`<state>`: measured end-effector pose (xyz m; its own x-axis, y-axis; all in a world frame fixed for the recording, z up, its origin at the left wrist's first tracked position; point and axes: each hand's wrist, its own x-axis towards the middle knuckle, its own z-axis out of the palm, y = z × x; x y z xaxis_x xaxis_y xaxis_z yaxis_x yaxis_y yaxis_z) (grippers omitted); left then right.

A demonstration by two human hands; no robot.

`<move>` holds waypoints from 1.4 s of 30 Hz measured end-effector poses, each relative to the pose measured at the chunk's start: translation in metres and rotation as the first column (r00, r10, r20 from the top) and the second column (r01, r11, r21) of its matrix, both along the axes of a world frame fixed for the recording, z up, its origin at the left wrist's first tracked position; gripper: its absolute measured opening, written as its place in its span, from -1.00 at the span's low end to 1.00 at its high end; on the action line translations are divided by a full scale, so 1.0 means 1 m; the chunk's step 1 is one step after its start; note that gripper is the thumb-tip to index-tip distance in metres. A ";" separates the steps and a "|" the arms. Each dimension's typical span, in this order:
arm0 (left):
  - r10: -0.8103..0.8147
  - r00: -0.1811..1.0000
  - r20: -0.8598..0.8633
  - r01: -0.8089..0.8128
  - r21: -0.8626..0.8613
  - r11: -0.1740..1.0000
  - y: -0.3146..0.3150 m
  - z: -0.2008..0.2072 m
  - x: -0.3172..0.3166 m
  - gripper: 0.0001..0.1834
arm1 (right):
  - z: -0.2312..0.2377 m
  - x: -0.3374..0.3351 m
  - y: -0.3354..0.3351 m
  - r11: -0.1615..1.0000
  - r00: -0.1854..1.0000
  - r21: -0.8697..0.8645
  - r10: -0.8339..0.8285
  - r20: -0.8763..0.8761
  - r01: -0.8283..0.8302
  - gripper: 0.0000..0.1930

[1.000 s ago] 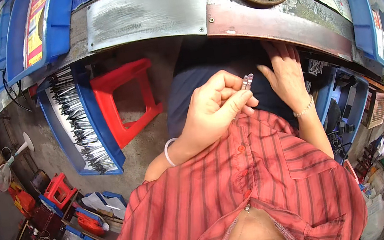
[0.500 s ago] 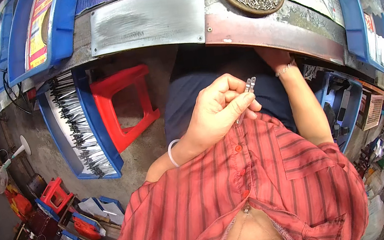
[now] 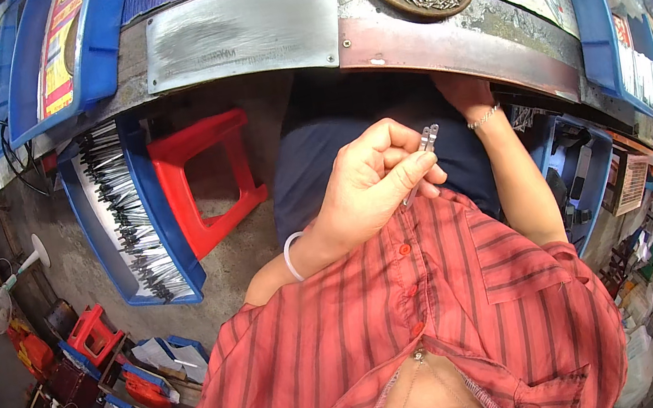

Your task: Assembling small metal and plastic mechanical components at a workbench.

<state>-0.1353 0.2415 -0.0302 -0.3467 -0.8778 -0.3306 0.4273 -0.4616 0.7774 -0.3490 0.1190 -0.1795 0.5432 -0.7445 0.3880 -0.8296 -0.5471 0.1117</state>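
My left hand (image 3: 373, 176), with a white band at its wrist, is raised in front of my striped shirt. Its thumb and fingers pinch a pair of slim metal strips (image 3: 429, 136); their rounded ends with small holes stick out above the thumb. The fingers cover most of their length. My right hand (image 3: 468, 95) reaches under the front edge of the workbench (image 3: 422, 53), a chain bracelet at its wrist. The bench hides its fingers, so whether it holds anything does not show.
On the bench, a round bowl (image 3: 442, 13) holds many small metal pins beside a bolted metal plate (image 3: 244, 32). A red stool (image 3: 210, 234) and a blue bin of thin metal rods (image 3: 128, 215) stand left. Another blue bin (image 3: 592, 196) with dark parts is at right.
The view has shifted slightly, so the bench and bins sit a little further left. My left hand keeps its pinch on the metal strips, and my right hand stays under the bench.
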 end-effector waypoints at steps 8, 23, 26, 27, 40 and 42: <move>-0.020 1.000 -0.004 0.020 0.042 0.999 0.001 0.005 -0.005 -0.85 | -0.021 -0.015 0.001 0.931 0.893 -0.364 -0.138 -0.429 -0.030 -0.59; 0.024 1.000 -0.009 -0.024 0.006 1.000 0.002 0.003 -0.008 -0.86 | 0.042 0.014 0.012 0.939 0.974 0.343 -0.078 0.214 0.000 -0.57; 0.021 1.000 -0.013 -0.021 0.019 1.000 -0.001 0.010 -0.010 -0.87 | 0.049 0.011 0.024 0.911 0.961 0.409 -0.156 0.228 0.051 -0.59; 0.007 1.000 -0.027 -0.006 0.010 1.000 -0.002 0.012 -0.009 -0.87 | 0.057 0.010 0.034 0.878 0.960 0.478 -0.149 0.238 0.018 -0.62; 0.012 0.998 0.069 -0.012 -0.003 1.000 0.007 0.014 -0.005 -0.88 | 0.169 0.037 0.095 0.351 0.150 0.538 -0.716 0.681 -0.766 -0.87; 0.027 0.996 0.079 -0.024 -0.039 0.999 0.009 0.014 -0.008 -0.88 | 0.166 0.037 0.095 0.322 0.173 0.557 -0.731 0.660 -0.765 -0.91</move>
